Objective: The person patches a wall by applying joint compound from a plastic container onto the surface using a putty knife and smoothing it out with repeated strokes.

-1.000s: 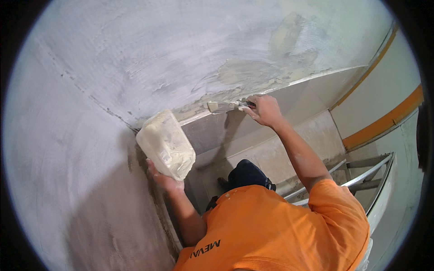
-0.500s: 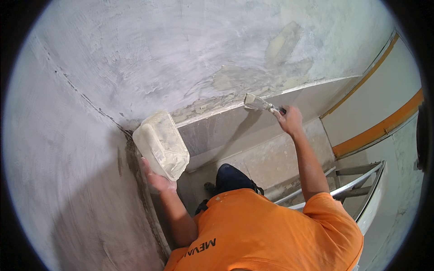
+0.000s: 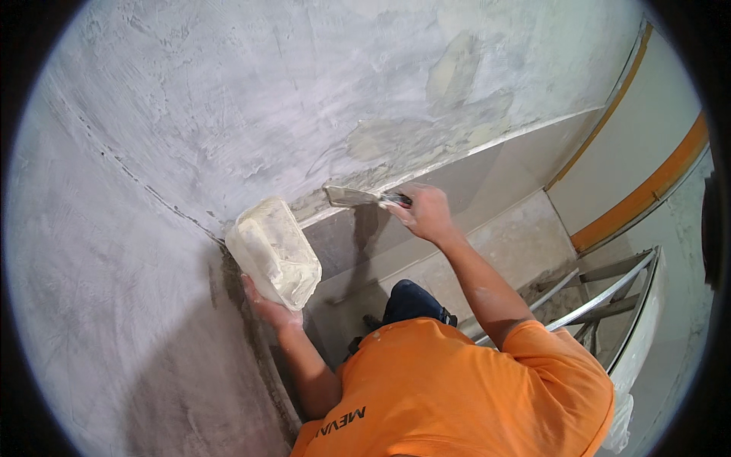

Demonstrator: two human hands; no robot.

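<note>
My left hand (image 3: 272, 305) is closed on the lower end of a whitish plastic tub (image 3: 266, 255), tilted so that its open side faces right. Pale filler coats the tub's inside, thickest at its lower corner. In my right hand (image 3: 426, 209) is a putty knife (image 3: 352, 196), its handle gripped and its wide blade pointing left. The blade is just in front of the lower strip of the wall, right of the tub; whether it touches the wall I cannot tell. Damp-looking filler patches (image 3: 388, 137) lie on the grey plastered wall (image 3: 304, 91) above the knife.
A rough corner runs down between this wall and the left wall (image 3: 99, 305). Below the pale edge strip (image 3: 472, 158) is a smooth grey panel (image 3: 487, 190). A metal stepladder (image 3: 609, 297) stands at my right, near a white panel with orange edging (image 3: 647, 206).
My right hand has moved left with the putty knife, bringing the blade closer to the tub. The view has shifted slightly; my left hand still holds the tub in much the same place.
</note>
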